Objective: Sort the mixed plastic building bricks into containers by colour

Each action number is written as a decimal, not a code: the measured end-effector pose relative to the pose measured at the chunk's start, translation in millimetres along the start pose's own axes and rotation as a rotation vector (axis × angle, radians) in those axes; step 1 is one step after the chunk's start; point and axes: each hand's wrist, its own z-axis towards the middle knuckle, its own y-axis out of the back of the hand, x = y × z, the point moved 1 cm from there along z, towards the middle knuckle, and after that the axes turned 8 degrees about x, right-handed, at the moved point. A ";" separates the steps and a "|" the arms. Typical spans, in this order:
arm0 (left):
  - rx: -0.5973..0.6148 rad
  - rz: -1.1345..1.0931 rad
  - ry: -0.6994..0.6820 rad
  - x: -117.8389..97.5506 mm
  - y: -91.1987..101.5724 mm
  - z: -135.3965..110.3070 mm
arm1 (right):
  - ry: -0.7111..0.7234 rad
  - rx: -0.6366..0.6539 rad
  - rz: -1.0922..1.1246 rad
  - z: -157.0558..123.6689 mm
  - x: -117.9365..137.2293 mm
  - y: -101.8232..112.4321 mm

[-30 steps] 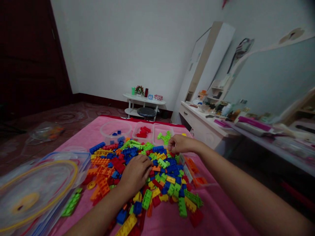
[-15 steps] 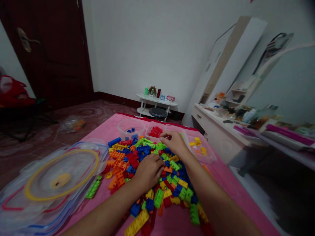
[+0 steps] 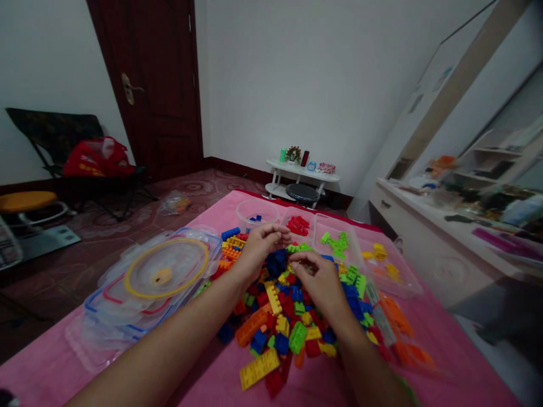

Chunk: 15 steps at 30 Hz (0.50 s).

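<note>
Cloth [image 3: 203,373], pink and smooth, covers the table. On its left lies a stack of clear plastic lids [image 3: 127,305] with yellow, red and blue seal rings. A heap of studded plastic bricks [image 3: 292,328] in red, blue, green, yellow and orange fills the middle. Beyond it stand clear tubs: a round tub [image 3: 246,208] with a few blue bricks, then rectangular ones, a red-brick tub [image 3: 285,217], a green-brick tub [image 3: 352,234] and a yellow-brick tub [image 3: 407,285]. Above the heap's far part, the left hand [image 3: 259,244] curls its fingers over a clump of blue bricks [image 3: 276,263], and the right hand [image 3: 320,281] pinches its right edge.
</note>
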 end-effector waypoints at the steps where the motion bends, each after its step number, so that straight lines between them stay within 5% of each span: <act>1: -0.011 0.035 -0.023 -7.7 5.0 1.9 | 0.029 0.086 -0.043 -5.2 6.8 -6.7; 4: 0.002 0.369 -0.045 -26.6 24.9 6.5 | 0.219 0.470 -0.192 -26.5 28.0 -24.8; 7: 0.111 1.008 -0.004 -36.0 47.7 7.4 | 0.329 0.773 -0.301 -47.2 37.5 -33.0; 10: 0.284 1.473 0.143 -36.4 67.3 4.1 | 0.290 0.841 -0.405 -54.2 34.9 -33.0; 15: 0.474 1.668 0.319 -40.8 83.0 -3.5 | 0.199 0.819 -0.447 -40.7 32.2 -23.6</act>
